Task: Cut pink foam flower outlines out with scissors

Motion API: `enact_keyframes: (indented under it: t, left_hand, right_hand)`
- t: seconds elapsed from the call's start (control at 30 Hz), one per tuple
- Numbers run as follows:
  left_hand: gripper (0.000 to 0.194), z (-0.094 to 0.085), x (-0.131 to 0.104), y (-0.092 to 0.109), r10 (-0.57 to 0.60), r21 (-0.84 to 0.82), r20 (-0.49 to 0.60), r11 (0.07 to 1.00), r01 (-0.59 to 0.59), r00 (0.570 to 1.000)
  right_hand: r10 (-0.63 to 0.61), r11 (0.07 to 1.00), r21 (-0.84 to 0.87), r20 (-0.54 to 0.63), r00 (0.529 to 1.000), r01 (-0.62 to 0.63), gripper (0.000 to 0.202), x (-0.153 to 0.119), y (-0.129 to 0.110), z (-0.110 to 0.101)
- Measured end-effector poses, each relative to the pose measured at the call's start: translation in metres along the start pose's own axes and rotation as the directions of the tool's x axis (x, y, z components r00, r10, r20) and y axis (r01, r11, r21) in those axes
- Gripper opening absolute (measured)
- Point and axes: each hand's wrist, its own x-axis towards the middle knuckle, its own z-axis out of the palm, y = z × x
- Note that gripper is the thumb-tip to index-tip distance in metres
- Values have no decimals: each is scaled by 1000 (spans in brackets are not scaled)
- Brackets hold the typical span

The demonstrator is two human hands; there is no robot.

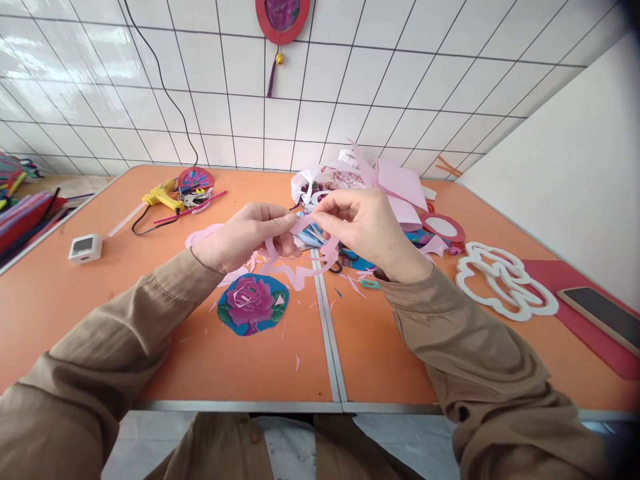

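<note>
Between my two hands a thin pink cut-out frame (299,277) with a wavy outline hangs above the table. My left hand (253,230) pinches one part of its strip between thumb and fingers. My right hand (357,220) grips the same strip close by, fingertips pressed together. Below the left hand lies a rose cutout (253,300) on a blue ground, with small pink scraps on it. Pale pink trimmings are scattered around it. Another pink piece (203,233) shows partly behind my left wrist.
A yellow glue gun (165,195) with its cord lies at the back left, near a small white box (85,248). White cloud-shaped frames (505,283), a red sheet (545,273) and a phone (605,317) lie on the right. Pink sheets (397,187) and a plastic bag (330,177) are at the back.
</note>
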Motion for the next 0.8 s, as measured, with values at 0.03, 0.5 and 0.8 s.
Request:
enact_keyframes:
  t: [0.03, 0.5, 0.8]
  left_hand:
    - [33, 0, 0, 1, -1, 14, -4, 1000, 1, 1000]
    - [39, 3, -2, 3, -29, -18, 87, 999, 31, 996]
    - [45, 4, -2, 5, -62, -69, 70, 995, 67, 996]
  right_hand:
    - [7, 1000, 6, 8, 1000, -7, 16, 0, -1, -1]
    - [95, 985, 133, 115, 989, -110, 14, -1, -7, -5]
    - [124, 979, 147, 134, 983, -143, 17, -2, -13, -5]
